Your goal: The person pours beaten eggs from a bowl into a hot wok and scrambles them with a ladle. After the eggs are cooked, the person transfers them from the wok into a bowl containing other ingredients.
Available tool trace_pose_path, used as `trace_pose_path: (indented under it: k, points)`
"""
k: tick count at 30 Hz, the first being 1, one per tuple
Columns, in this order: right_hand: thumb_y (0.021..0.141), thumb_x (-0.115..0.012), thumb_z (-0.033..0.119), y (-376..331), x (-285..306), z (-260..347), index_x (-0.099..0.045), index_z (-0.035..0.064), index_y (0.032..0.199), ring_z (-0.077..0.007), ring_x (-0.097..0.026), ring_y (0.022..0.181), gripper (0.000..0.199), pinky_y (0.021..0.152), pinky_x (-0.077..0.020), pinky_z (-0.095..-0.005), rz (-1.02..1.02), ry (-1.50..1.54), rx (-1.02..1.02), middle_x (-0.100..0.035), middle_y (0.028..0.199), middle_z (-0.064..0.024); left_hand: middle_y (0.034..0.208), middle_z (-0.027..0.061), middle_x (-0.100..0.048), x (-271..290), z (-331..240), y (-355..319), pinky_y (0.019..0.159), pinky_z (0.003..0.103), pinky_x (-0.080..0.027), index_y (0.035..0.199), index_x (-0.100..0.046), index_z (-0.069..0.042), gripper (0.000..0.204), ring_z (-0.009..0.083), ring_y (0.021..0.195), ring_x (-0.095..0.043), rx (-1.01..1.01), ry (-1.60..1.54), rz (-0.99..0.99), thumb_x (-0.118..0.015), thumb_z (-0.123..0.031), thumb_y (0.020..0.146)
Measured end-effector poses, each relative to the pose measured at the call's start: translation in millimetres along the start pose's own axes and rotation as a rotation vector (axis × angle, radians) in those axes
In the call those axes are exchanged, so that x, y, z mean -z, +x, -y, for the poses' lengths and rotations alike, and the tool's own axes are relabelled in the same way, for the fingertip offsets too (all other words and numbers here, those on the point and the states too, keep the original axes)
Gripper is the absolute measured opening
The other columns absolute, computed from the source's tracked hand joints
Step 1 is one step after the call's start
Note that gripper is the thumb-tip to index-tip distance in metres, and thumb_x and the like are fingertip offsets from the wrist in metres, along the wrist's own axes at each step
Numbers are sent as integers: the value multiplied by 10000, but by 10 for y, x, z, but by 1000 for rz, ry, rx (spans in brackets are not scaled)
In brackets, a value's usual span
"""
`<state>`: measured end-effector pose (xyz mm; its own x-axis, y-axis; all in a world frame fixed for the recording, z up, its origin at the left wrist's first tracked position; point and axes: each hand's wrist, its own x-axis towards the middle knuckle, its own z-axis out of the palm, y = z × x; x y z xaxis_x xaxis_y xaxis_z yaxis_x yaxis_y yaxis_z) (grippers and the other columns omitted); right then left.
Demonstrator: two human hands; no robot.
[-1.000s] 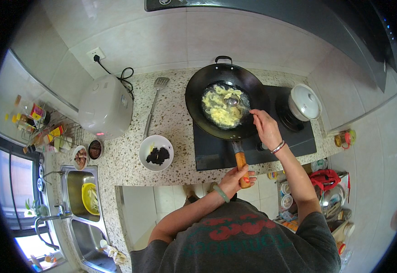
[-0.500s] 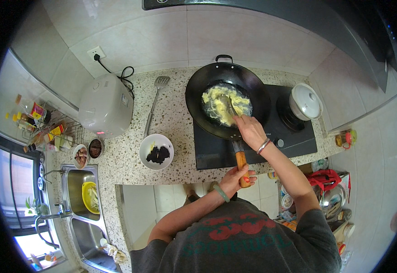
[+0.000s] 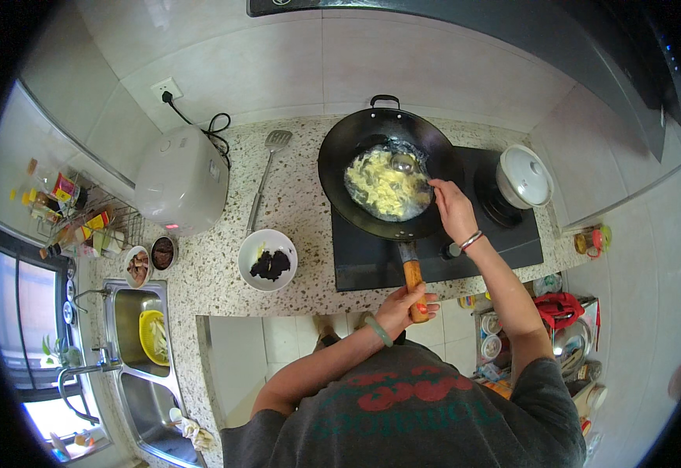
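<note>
A black wok (image 3: 342, 148) sits on the stove, with scrambled egg (image 3: 383, 187) in shiny liquid or oil at its bottom. My left hand (image 3: 404, 309) is closed around the wok's wooden handle (image 3: 413, 274). Over the wok's right side, my right hand (image 3: 454, 209) grips a metal spoon (image 3: 403, 162), whose rounded bowl rests at the egg's far right edge. The spoon's handle is partly hidden by my fingers. Left of the wok, a white bowl (image 3: 247, 253) holds a dark, shredded-looking food (image 3: 272, 266). A slotted metal spatula (image 3: 263, 176) lies with its handle end by this bowl.
A lidded white pot (image 3: 526, 176) stands right of the wok on the black cooktop (image 3: 364, 265). Far left are a rice cooker (image 3: 183, 179), two small bowls of food, a bottle rack and a double sink (image 3: 127, 343) with a yellow basket (image 3: 150, 337). A range hood (image 3: 512, 31) hangs overhead.
My right hand has moved right, away from the wok handle. The spoon's bowl has shifted right and now shows its rounded shape; the egg lies more gathered. My left hand stays put.
</note>
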<state>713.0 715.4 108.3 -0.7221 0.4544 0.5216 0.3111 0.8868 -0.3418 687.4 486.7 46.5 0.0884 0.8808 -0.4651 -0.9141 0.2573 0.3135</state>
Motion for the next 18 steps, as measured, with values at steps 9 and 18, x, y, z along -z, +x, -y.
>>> trace_pose_path:
  k: [9, 18]
  points:
    - [984, -458, 192, 13, -145, -344, -608, -26, 1025, -96, -518, 444, 268, 404, -410, -258, -6, 727, -839, -590, 610, -49, 1119, 154, -593, 0, 0, -20, 848, 417, -542, 1200, -451, -49, 408, 284, 999, -626, -5, 9, 5, -606, -310, 928]
    - [991, -432, 156, 65, -137, -332, -597, -25, 1055, -112, -559, 513, 253, 483, -490, -252, -47, 979, -882, -628, 719, -70, 1137, 150, -591, -3, -7, -19, 861, 420, -539, 1218, -453, -59, 409, 274, 1006, -624, 2, 15, -10, -592, -319, 935]
